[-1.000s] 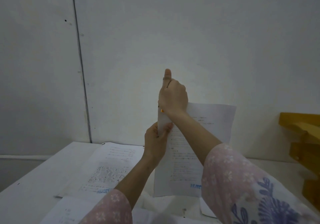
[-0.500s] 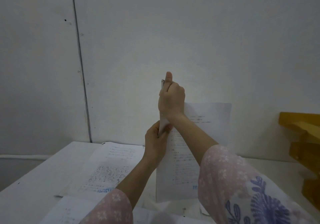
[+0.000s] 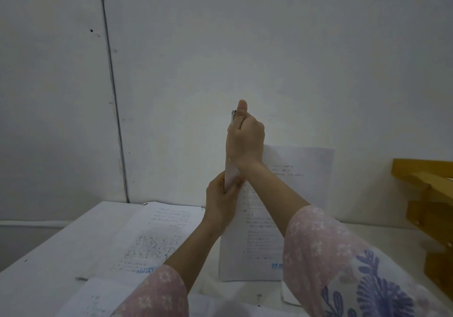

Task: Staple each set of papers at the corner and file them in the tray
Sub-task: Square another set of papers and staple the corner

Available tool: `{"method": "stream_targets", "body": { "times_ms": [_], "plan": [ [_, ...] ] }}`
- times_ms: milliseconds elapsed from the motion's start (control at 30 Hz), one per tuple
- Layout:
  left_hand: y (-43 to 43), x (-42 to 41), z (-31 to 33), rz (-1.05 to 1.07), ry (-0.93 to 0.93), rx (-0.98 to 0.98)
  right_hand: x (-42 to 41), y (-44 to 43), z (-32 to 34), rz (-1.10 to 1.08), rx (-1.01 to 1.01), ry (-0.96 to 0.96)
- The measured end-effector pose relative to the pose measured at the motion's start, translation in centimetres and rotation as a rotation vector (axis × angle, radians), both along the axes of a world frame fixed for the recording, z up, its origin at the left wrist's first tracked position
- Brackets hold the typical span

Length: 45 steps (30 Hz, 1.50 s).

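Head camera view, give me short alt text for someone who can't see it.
A person holds a set of papers upright above a white table, the left hand pinching its left edge while the right hand closes a stapler in its grip over the top left corner. More printed sheets lie on the table, a yellow wooden tray at right.

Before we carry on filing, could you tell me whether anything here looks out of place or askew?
Nothing looks damaged or spilled. The held set of papers stands upright, gripped by the left hand, while the right hand squeezes a stapler at its top left corner. Loose sheets lie fanned unevenly on the table.
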<state>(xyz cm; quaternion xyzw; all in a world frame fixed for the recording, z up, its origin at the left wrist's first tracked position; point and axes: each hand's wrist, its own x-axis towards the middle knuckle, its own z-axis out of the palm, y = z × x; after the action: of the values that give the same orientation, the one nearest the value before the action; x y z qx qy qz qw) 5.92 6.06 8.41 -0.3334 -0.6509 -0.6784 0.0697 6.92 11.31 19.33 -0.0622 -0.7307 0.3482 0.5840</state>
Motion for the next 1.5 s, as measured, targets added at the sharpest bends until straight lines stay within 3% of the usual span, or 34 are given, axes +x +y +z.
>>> {"method": "stream_targets", "body": {
  "times_ms": [267, 400, 467, 600, 667, 767, 933, 1033, 1167, 1300, 1400, 1500],
  "plan": [
    [-0.4, 0.1, 0.1, -0.069, -0.103, 0.004, 3.5, 0.7, 2.3, 0.132, -0.222, 0.202],
    [-0.4, 0.0, 0.0, -0.083, -0.122, 0.028, 7.7, 2.2, 2.2, 0.174, -0.022, 0.153],
    [-0.5, 0.1, -0.1, -0.116, -0.117, 0.066, 9.7, 2.7, -0.1, 0.124, 0.237, 0.021],
    [-0.6, 0.6, 0.1, -0.134, -0.142, 0.11, 13.6, 4.5, -8.7, -0.046, 0.663, -0.66],
    [-0.5, 0.9, 0.2, -0.142, -0.152, 0.125, 15.8, 5.5, -13.8, -0.119, 0.791, -0.87],
    [-0.7, 1.0, 0.3, -0.143, -0.144, 0.128, 17.2, 6.3, -18.5, -0.188, 0.961, -0.942],
    [-0.8, 1.3, 0.4, -0.14, -0.135, 0.124, 18.3, 7.5, -21.9, -0.236, 0.957, -1.179],
    [-0.8, 1.6, 0.5, -0.142, -0.131, 0.122, 18.9, 7.5, -23.0, -0.184, 0.839, -1.11],
    [-0.7, 1.8, 0.6, -0.138, -0.119, 0.111, 19.9, 7.1, -21.4, -0.288, 0.403, -1.037],
    [-0.7, 1.8, 0.7, -0.131, -0.11, 0.098, 19.1, 9.4, -19.3, -0.346, -0.117, -0.684],
    [-0.7, 1.8, 0.6, -0.135, -0.117, 0.095, 18.1, 11.6, -17.7, -0.013, -0.479, -0.607],
    [-0.7, 1.7, 0.5, -0.132, -0.123, 0.09, 17.3, 12.5, -16.9, 0.292, -0.619, -0.541]
  ]
}}
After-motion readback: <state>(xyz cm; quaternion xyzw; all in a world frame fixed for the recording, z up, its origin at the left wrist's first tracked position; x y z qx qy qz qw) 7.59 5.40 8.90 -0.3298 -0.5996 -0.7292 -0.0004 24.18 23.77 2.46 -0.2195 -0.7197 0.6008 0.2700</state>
